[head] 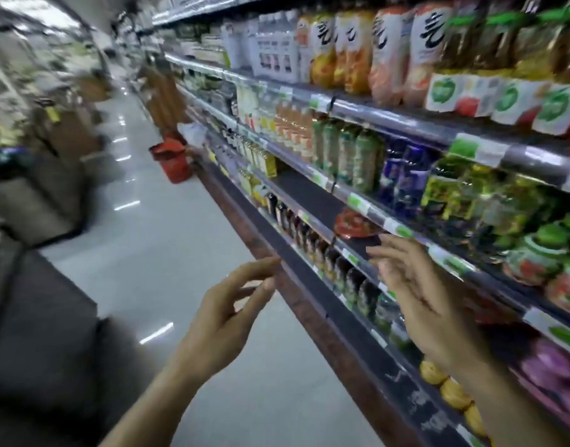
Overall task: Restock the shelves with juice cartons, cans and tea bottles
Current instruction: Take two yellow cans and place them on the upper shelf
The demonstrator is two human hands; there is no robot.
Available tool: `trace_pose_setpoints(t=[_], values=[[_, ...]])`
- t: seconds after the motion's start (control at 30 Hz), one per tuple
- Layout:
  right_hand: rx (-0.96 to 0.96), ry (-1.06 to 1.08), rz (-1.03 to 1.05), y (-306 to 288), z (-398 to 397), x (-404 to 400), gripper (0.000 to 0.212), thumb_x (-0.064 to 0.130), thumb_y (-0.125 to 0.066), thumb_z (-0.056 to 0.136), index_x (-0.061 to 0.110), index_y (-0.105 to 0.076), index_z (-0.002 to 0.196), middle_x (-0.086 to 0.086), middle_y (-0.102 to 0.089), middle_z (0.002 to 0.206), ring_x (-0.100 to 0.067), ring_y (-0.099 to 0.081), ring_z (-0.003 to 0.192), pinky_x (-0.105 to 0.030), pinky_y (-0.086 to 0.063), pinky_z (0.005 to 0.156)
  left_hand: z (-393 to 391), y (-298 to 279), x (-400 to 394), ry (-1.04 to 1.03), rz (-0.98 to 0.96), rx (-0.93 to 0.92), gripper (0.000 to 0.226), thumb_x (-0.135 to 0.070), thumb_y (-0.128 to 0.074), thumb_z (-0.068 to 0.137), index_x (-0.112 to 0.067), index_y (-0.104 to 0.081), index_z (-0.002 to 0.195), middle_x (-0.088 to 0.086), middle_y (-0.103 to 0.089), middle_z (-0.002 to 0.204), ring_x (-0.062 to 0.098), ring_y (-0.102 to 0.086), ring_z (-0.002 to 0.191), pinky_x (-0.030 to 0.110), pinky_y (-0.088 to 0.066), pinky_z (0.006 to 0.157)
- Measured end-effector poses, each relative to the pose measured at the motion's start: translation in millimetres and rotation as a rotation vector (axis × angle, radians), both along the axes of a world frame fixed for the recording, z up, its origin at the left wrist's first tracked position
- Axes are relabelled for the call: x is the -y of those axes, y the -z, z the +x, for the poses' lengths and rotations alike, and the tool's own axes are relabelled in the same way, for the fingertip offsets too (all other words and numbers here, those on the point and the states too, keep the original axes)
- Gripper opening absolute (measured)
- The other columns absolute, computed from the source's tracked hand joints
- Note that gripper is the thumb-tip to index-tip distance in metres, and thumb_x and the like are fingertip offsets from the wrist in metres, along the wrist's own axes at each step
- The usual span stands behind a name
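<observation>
while both bare hands hang in front of the long metal store shelves, neither holds anything: the left hand has loosely extended fingers over the pale glossy aisle floor, and the right hand spreads relaxed fingers just beside a shelf edge, near a blurred red-lidded container. green-labelled tea bottles and tall orange-and-white juice cartons stand on higher shelves.

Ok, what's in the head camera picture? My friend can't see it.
Two empty hands, left hand and right hand, reach toward a shop shelf with an empty gap beside green tea bottles. A red basket sits on the aisle floor.
</observation>
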State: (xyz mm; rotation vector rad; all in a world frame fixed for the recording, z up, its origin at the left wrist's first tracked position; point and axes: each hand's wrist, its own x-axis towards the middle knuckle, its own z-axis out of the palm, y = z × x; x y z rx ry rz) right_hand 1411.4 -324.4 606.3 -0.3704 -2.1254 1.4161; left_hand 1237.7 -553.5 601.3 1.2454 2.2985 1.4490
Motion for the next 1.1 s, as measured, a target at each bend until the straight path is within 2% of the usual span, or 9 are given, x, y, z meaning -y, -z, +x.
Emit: trace_pose_setpoints(t=[0.13, 0.23, 0.3, 0.43, 0.57, 0.63, 0.73, 0.97, 1.1], values=[[0.099, -0.069, -0.092, 50.7, -38.2, 36.3, 0.033, 0.030, -0.048, 0.102, 0.032, -0.053, 0.135, 0.022, -0.063, 0.127, 0.006, -0.057, 0.120, -0.024, -0.047, 0.097, -11.5, 57.6, 85.7, -0.270, -0.050, 0.113, 0.034, -0.059, -0.050, 0.100, -0.049, -0.061, 0.131, -0.027, -0.063, 0.133, -0.003, -0.062, 0.120, 0.034, -0.054, 0.098], [0.202, -0.103, -0.129, 86.5, -71.2, 58.6, 0.034, 0.026, -0.049, 0.102, 0.026, -0.053, 0.135, 0.015, -0.063, 0.127, 0.007, -0.058, 0.116, -0.015, -0.047, 0.094, -23.2, 92.1, 132.9, -0.412, -0.060, 0.156, 0.027, -0.047, -0.056, 0.104, -0.049, -0.061, 0.129, -0.025, -0.064, 0.130, -0.001, -0.064, 0.117, 0.038, -0.054, 0.099], [0.268, -0.116, -0.107, 107.9, -97.3, 72.6, 0.035, 0.031, -0.048, 0.100, 0.029, -0.053, 0.135, 0.012, -0.063, 0.129, 0.007, -0.058, 0.116, -0.015, -0.048, 0.094, -38.8, 110.0, 156.9, -0.489, -0.066, 0.181, 0.029, -0.039, -0.058, 0.102, -0.047, -0.062, 0.129, -0.023, -0.065, 0.130, 0.000, -0.064, 0.117, 0.039, -0.054, 0.100], [0.375, -0.114, -0.027, 143.7, -153.4, 96.4, 0.035, 0.045, -0.046, 0.097, 0.042, -0.050, 0.132, 0.017, -0.062, 0.129, 0.005, -0.058, 0.116, -0.040, -0.052, 0.100, -84.7, 136.6, 188.5, -0.603, -0.048, 0.253, 0.031, -0.034, -0.060, 0.101, -0.039, -0.064, 0.131, -0.023, -0.067, 0.129, -0.002, -0.065, 0.115, 0.042, -0.054, 0.102], [0.465, -0.128, 0.088, 161.2, -207.2, 110.3, 0.042, 0.065, -0.038, 0.098, 0.051, -0.042, 0.137, 0.022, -0.057, 0.133, 0.005, -0.057, 0.118, -0.039, -0.052, 0.100, -133.3, 146.0, 206.3, -0.644, -0.045, 0.290, 0.032, -0.033, -0.060, 0.101, -0.036, -0.063, 0.133, -0.020, -0.068, 0.127, 0.001, -0.065, 0.115, 0.042, -0.054, 0.103], [0.474, -0.123, 0.099, 162.9, -236.1, 113.7, 0.045, 0.072, -0.035, 0.095, 0.055, -0.040, 0.136, 0.024, -0.055, 0.134, 0.006, -0.056, 0.118, -0.036, -0.052, 0.099, -161.5, 147.5, 211.3, -0.645, -0.055, 0.315, 0.032, -0.036, -0.059, 0.102, -0.039, -0.063, 0.134, -0.021, -0.067, 0.128, 0.001, -0.065, 0.116, 0.041, -0.054, 0.103], [0.483, -0.145, 0.102, 162.7, -282.5, 116.4, 0.035, 0.064, -0.038, 0.097, 0.060, -0.039, 0.132, 0.026, -0.054, 0.135, 0.012, -0.052, 0.117, -0.029, -0.049, 0.098, -207.3, 151.1, 212.9, -0.650, -0.065, 0.320, 0.032, -0.038, -0.058, 0.102, -0.041, -0.062, 0.133, -0.022, -0.066, 0.129, 0.000, -0.064, 0.116, 0.039, -0.053, 0.103], [0.436, -0.218, 0.097, 178.6, -434.0, 95.4, 0.037, 0.040, -0.045, 0.102, 0.035, -0.046, 0.138, 0.016, -0.058, 0.132, 0.017, -0.050, 0.117, 0.000, -0.040, 0.088, -342.3, 160.3, 189.3, -0.708, -0.077, 0.302, 0.031, -0.040, -0.058, 0.102, -0.042, -0.062, 0.133, -0.023, -0.066, 0.128, 0.000, -0.064, 0.115, 0.037, -0.054, 0.101], [0.408, -0.263, 0.089, 184.4, -536.4, 71.6, 0.039, 0.037, -0.045, 0.103, 0.030, -0.046, 0.141, 0.016, -0.057, 0.132, 0.019, -0.049, 0.115, -0.001, -0.039, 0.086, -425.3, 155.6, 165.2, -0.744, -0.109, 0.291, 0.030, -0.038, -0.057, 0.103, -0.042, -0.062, 0.133, -0.024, -0.065, 0.128, 0.000, -0.063, 0.116, 0.036, -0.053, 0.101]])
